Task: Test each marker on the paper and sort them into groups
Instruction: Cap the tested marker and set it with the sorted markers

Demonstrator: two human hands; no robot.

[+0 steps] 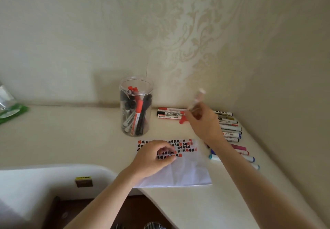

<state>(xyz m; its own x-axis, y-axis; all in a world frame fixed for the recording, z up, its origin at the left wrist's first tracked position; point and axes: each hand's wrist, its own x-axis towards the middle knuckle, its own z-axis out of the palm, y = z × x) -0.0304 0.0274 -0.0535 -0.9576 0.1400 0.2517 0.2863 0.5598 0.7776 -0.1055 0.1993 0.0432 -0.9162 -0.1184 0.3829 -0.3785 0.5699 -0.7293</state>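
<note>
A white paper [185,173] lies on the cream desk, its top rows filled with red and black test marks. My left hand [153,157] rests on it with fingers curled, holding nothing visible. My right hand [201,121] is raised beyond the paper and grips a blurred white marker [197,98] whose red end [183,120] points down at the desk. A clear jar [136,107] behind the paper holds several red and black markers. Three markers [169,113] lie side by side right of the jar. More sorted markers [230,128] lie in a row at the right.
Further coloured markers [246,155] lie near the paper's right edge. A green and clear packet [10,110] sits at the far left. The desk edge [53,168] curves in at the lower left, with a small yellow-black block [83,181] on it. Walls close the back and right.
</note>
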